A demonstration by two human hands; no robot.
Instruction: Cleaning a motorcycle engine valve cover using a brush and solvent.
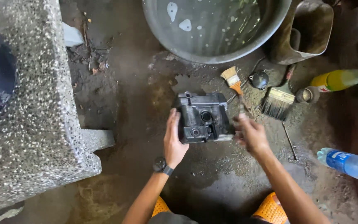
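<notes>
Black metal engine cover [203,117] sits on the wet, oily floor [137,103], braced by the flat, open left hand [174,139] on its left edge; right hand [249,133], blurred, grips a small orange-handled brush [233,82], apparently mid-scrub, so firm bracing matters. Outward: grey water basin [212,29], wide brush [277,101], yellow green-capped bottle [342,79], clear blue-labelled bottle [347,163].

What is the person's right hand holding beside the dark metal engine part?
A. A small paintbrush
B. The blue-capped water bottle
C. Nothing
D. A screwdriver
A: the right hand grips the handle of a small paintbrush, whose pale bristles point away past the engine part.
</notes>
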